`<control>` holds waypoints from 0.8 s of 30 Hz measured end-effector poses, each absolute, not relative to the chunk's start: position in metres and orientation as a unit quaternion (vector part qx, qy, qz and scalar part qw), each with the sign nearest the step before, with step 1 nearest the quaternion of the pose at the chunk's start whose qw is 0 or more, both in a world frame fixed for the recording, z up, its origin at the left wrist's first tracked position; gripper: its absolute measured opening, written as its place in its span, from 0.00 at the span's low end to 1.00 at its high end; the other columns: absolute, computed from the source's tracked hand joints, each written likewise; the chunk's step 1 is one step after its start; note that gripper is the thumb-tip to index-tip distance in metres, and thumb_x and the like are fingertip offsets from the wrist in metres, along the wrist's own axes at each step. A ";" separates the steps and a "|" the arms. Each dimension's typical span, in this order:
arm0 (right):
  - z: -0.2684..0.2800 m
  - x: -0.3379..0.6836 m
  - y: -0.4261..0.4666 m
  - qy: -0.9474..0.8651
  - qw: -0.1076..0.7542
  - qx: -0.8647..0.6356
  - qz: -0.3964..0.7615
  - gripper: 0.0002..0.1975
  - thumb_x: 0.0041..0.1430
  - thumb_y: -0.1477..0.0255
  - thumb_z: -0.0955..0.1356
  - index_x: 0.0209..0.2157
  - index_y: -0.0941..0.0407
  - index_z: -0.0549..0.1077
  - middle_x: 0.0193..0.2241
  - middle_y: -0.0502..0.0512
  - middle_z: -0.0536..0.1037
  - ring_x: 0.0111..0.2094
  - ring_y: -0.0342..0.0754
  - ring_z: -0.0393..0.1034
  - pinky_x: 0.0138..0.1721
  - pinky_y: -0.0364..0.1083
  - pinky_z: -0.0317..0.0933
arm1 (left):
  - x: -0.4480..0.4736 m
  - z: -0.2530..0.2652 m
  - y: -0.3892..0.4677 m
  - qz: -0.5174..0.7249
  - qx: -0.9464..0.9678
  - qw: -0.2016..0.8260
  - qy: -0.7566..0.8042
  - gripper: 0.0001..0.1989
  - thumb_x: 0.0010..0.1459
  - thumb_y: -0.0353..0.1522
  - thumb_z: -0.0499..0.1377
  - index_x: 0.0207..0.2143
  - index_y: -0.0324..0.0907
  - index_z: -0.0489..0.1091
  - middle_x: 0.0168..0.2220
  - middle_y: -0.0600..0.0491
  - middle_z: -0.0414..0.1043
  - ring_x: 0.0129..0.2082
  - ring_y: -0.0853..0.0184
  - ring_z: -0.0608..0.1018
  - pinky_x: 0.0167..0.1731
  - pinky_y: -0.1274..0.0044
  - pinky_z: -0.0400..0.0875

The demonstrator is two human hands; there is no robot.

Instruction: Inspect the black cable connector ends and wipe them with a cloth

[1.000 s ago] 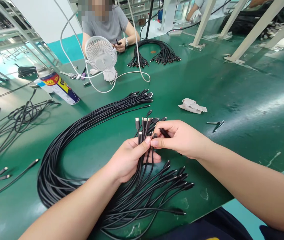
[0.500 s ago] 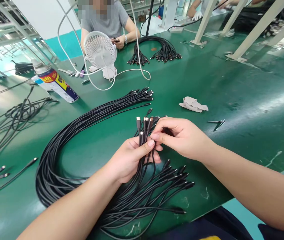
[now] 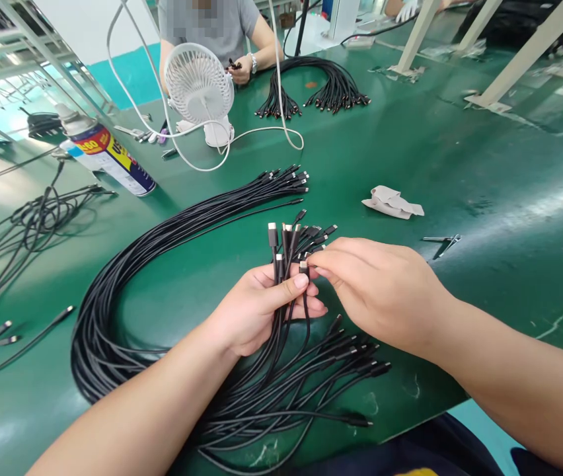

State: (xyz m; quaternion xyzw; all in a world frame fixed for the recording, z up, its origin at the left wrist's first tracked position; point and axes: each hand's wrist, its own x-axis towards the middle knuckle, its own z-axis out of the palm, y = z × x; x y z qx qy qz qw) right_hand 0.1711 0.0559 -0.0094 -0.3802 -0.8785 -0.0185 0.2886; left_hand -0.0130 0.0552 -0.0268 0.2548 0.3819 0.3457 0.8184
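- My left hand [image 3: 269, 307] grasps several black cable ends [image 3: 286, 243], its thumb pressed over one connector [image 3: 304, 269], near the table's near edge.
- My right hand [image 3: 380, 284] has its thumb and fingers drawn together just beside that connector; I cannot tell whether they grip anything.
- That connector stands upright, metal tip toward the table's far edge; its cable drops from it toward the near edge.
- The other held ends point the same way, long axes roughly parallel, a few leaning.
- They rise from a cable bundle [image 3: 90, 330] curving in a U across the table [image 3: 484, 178], both arms pointing toward the right; the lower ends fan out by the near edge.
- Right of the bundle lie a crumpled paper [image 3: 393, 201] and, nearer my right arm, a metal clipper [image 3: 443, 244].
- Left of it are loose cables [image 3: 36, 225] and a spray can [image 3: 110, 158].
- Toward the far edge, a white fan [image 3: 199, 82] stands before a co-worker [image 3: 236, 33], beside another black bundle [image 3: 328, 73].
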 end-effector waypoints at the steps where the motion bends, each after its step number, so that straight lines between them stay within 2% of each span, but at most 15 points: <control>1: -0.010 0.170 0.055 -0.878 0.295 -0.375 -0.045 0.11 0.62 0.79 0.61 0.36 0.59 0.74 0.32 0.56 0.79 0.30 0.45 0.72 0.29 0.44 0.63 | -0.013 -0.027 0.055 0.345 0.257 0.817 0.384 0.12 0.45 0.32 0.71 0.32 0.36 0.75 0.25 0.54 0.75 0.25 0.69 0.79 0.34 0.73 0.77; 9: -0.010 0.167 0.053 -0.876 0.294 -0.358 -0.133 0.12 0.63 0.77 0.61 0.34 0.60 0.76 0.31 0.57 0.80 0.29 0.46 0.71 0.28 0.46 0.62 | -0.011 -0.028 0.056 0.352 0.275 0.800 0.400 0.11 0.45 0.32 0.71 0.28 0.35 0.75 0.24 0.53 0.75 0.25 0.69 0.79 0.33 0.73 0.78; 19: -0.010 0.166 0.055 -0.876 0.291 -0.356 -0.143 0.13 0.63 0.76 0.61 0.33 0.60 0.77 0.30 0.56 0.80 0.28 0.46 0.71 0.28 0.46 0.61 | -0.011 -0.028 0.056 0.353 0.280 0.795 0.406 0.11 0.44 0.32 0.71 0.28 0.35 0.74 0.23 0.55 0.74 0.23 0.71 0.77 0.32 0.74 0.77; 24: -0.009 0.167 0.055 -0.879 0.299 -0.351 -0.126 0.13 0.63 0.76 0.61 0.34 0.60 0.77 0.31 0.56 0.81 0.27 0.46 0.72 0.26 0.46 0.61 | -0.011 -0.028 0.057 0.353 0.274 0.798 0.404 0.12 0.43 0.32 0.72 0.26 0.34 0.74 0.22 0.54 0.74 0.22 0.71 0.77 0.27 0.78 0.76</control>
